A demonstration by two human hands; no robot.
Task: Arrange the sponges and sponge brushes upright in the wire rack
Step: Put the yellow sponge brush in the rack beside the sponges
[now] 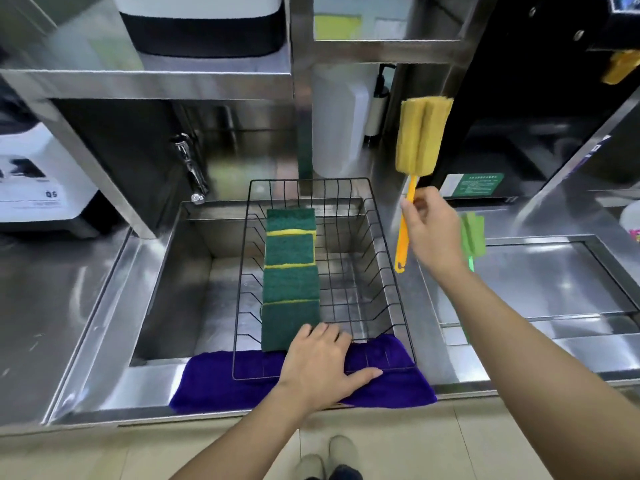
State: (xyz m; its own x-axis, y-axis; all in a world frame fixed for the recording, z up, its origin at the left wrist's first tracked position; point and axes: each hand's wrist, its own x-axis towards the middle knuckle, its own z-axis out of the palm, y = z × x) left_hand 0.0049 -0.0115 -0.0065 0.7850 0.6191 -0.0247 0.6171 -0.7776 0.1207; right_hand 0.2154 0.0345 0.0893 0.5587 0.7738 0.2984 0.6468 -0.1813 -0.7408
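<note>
Right hand (431, 233) raised, gripping yellow sponge brush (420, 136); left hand (320, 365) flat on wire rack (394, 271).

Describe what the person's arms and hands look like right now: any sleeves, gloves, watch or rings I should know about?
Both forearms are bare up to the frame edge, with no sleeves in view. The left hand and the right hand wear no gloves. No watch, bracelet or ring shows on either wrist or on the visible fingers. Nothing is marked or taped on them.
</note>
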